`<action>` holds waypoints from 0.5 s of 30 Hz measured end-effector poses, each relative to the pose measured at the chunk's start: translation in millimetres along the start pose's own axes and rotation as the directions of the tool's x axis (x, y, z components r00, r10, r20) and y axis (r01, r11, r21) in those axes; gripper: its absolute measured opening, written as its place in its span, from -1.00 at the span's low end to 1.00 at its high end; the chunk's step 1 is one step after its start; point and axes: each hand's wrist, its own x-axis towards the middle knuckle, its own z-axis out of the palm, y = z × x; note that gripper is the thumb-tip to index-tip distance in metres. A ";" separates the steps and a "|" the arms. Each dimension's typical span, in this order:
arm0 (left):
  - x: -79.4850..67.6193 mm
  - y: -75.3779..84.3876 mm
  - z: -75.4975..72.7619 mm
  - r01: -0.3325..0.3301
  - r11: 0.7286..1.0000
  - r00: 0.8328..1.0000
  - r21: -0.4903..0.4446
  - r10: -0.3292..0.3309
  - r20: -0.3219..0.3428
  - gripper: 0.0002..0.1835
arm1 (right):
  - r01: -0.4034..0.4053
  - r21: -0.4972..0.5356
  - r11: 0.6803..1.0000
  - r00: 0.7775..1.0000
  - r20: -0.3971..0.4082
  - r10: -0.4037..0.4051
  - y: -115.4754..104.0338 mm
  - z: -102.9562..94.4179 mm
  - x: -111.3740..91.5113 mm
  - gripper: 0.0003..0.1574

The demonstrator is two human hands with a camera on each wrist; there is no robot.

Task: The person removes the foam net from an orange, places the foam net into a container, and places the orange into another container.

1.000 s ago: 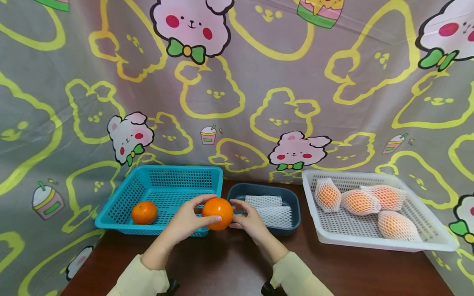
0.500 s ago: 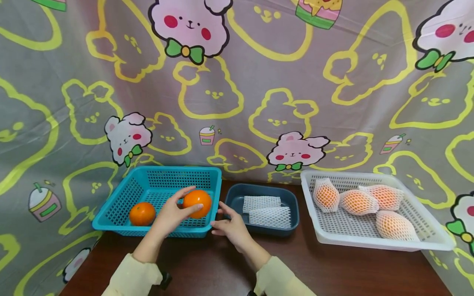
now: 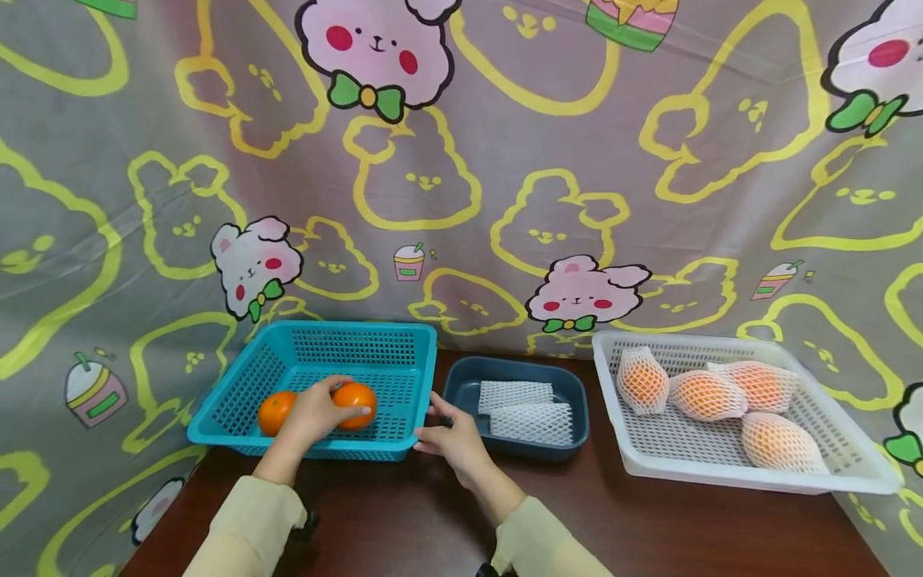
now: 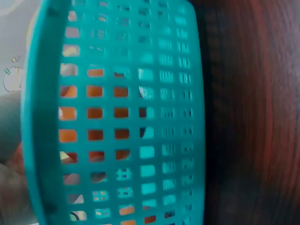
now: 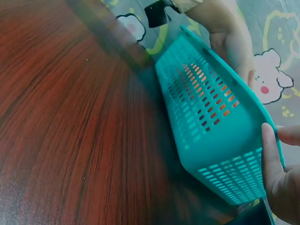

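In the head view my left hand [image 3: 314, 413] reaches into the teal basket [image 3: 360, 453] and holds an orange [image 3: 356, 405], thumb on its near side. To its left sits another orange [image 3: 274, 413], partly behind the hand. My right hand [image 3: 458, 445] grips the basket's front right corner; the right wrist view has the thumb [image 5: 269, 152] outside the rim and a finger over the other side. Through the holes of the basket wall [image 4: 42, 140], the left wrist view gives glimpses of orange; the left fingers are mostly hidden there.
A dark blue tray [image 3: 461, 370] with two white foam net sleeves [image 3: 530, 423] stands right of the basket. Farther right, a white basket [image 3: 750, 481] holds several net-wrapped fruits [image 3: 782, 442]. Behind hangs a patterned cloth [image 3: 461, 160]. The table [image 3: 404, 513] is dark wood.
My left hand has carried the orange left and down into the teal basket, beside the other orange. My right hand has left the orange and moved to the basket's corner.
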 end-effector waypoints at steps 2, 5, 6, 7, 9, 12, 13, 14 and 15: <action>2.7 -2.7 -1.3 0.018 1.000 1.000 0.018 -0.018 0.020 -0.25 | 0.001 0.000 1.000 1.000 -0.001 -0.001 0.2 -0.8 0.3 -0.11; 4.4 -6.5 -4.2 0.062 0.997 0.997 0.049 -0.064 0.035 -0.24 | -0.003 0.001 1.000 1.000 0.011 0.003 -0.3 -0.6 0.6 -0.11; 4.7 -7.9 -5.2 0.075 0.995 0.996 0.060 -0.077 0.036 -0.25 | -0.003 0.003 1.000 1.000 0.015 0.003 -0.7 -0.3 0.6 -0.11; 5.0 -9.2 -5.9 0.084 0.994 0.996 0.074 -0.087 0.035 -0.25 | -0.005 0.006 1.000 1.000 0.018 0.005 -1.1 0.1 0.7 -0.10; 6.4 -11.9 -7.2 0.087 0.991 0.995 0.103 -0.092 0.035 -0.24 | -0.005 0.009 1.000 1.000 0.019 0.005 -1.5 0.4 0.9 -0.10; 9.6 -15.3 -8.2 0.081 0.988 0.996 0.131 -0.087 0.034 -0.26 | -0.002 0.012 1.000 1.000 0.018 0.002 -1.7 -0.3 0.9 -0.10; 10.9 -16.3 -8.4 0.085 0.987 0.995 0.136 -0.090 0.034 -0.26 | -0.002 0.013 1.000 1.000 0.018 0.001 -1.7 -0.7 0.6 -0.10; 12.2 -17.8 -8.7 0.091 0.986 0.995 0.138 -0.096 0.035 -0.26 | -0.001 0.014 1.000 1.000 0.018 0.001 -1.9 -0.9 0.1 -0.09; 12.5 -19.3 -9.0 0.096 0.986 0.994 0.135 -0.102 0.037 -0.27 | -0.001 0.015 1.000 1.000 0.018 0.001 -1.2 -1.2 0.0 -0.09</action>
